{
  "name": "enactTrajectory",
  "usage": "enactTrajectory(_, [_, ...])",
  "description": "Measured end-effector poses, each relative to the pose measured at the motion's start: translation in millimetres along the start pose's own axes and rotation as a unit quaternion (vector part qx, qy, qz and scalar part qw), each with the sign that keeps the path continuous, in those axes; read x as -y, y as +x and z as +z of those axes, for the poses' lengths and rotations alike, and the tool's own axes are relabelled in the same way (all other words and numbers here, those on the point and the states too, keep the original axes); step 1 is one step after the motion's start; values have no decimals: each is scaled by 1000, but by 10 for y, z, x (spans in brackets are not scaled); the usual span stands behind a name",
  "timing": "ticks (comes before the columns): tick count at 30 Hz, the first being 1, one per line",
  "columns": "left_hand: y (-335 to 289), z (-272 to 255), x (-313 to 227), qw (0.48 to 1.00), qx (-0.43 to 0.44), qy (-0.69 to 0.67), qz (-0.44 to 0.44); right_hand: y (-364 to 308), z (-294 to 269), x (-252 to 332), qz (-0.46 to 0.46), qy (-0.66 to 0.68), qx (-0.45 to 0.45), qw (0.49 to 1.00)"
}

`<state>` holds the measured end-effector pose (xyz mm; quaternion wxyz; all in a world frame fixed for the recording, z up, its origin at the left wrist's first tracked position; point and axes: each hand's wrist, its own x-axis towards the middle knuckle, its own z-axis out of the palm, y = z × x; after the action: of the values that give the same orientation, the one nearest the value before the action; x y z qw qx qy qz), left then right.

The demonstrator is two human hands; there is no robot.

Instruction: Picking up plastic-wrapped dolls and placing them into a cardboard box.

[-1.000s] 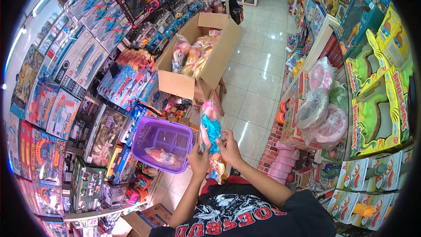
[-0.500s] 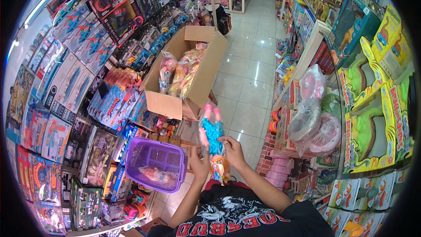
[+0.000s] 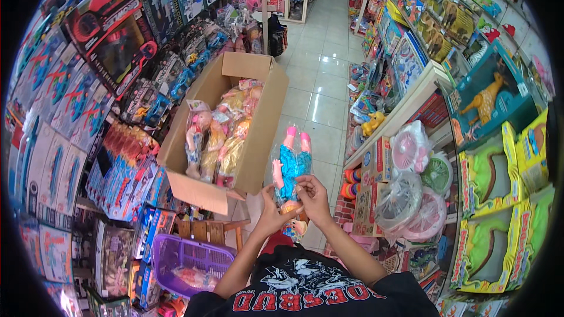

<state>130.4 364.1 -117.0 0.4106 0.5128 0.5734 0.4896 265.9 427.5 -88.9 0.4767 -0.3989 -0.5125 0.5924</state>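
A doll in a clear plastic wrapper (image 3: 289,167), dressed in a bright blue outfit with pink shoes, is held in front of my chest. Its feet point away from me and its head is toward my body. My left hand (image 3: 275,212) grips it at the left, by the head and shoulder. From the right side, the fingers of my right hand (image 3: 314,199) pinch the wrapper and the doll's upper body. Just left of the doll stands an open cardboard box (image 3: 267,135) holding several wrapped dolls (image 3: 235,132) in yellow and other colours.
A purple plastic basket (image 3: 220,252) with a wrapped doll inside sits at lower left, near a wooden stool (image 3: 208,232). Toy shelves line both sides of a tiled aisle (image 3: 329,82). Bagged pink and green fans (image 3: 426,211) stand at the right, beside yellow toy boxes (image 3: 490,246).
My view has shifted, so the box looks nearer and the basket lower. My right hand has moved closer to my left, toward the doll's upper body. The doll stays held.
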Motion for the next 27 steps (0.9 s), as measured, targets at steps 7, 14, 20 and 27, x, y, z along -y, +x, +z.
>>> enactTrajectory(7, [790, -350, -2, 998, 48, -7, 34, 725, -38, 170, -26, -178, 74, 981])
enactTrajectory(14, [1363, -431, 21, 998, 7, -44, 54, 1387, -145, 27, 9, -62, 55, 997])
enactTrajectory(20, [1753, -638, -177, 997, 24, -57, -42, 2200, -610, 68, -72, -196, 30, 977])
enactTrajectory(27, [2100, -813, -559, 998, 13, 2, -61, 3232, -818, 629, -325, -495, 219, 775])
